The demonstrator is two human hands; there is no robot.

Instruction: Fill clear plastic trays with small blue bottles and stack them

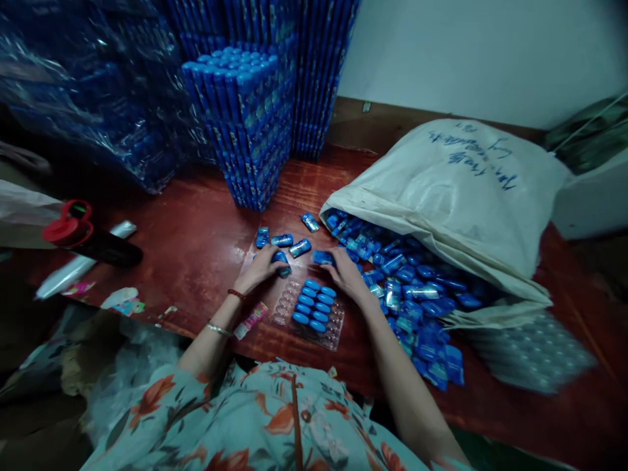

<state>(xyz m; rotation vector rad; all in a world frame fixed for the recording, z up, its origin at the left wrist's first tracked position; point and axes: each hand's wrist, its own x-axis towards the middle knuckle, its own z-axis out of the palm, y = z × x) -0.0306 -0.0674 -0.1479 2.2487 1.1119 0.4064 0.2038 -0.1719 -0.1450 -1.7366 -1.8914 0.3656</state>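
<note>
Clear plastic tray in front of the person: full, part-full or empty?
Part-full: the clear tray has blue containers in its middle, with bare wells visible on both sides.

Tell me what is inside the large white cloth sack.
Small blue containers with shiny labels show at the mouth of the sack and spill onto the reddish-brown table. The cloth hides anything deeper.

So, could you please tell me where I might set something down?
Bare table lies between the red-lidded bottle and left hand; a smaller patch separates the front blue stack and white sack. It's crowded around the right hand and sack's mouth.
</note>
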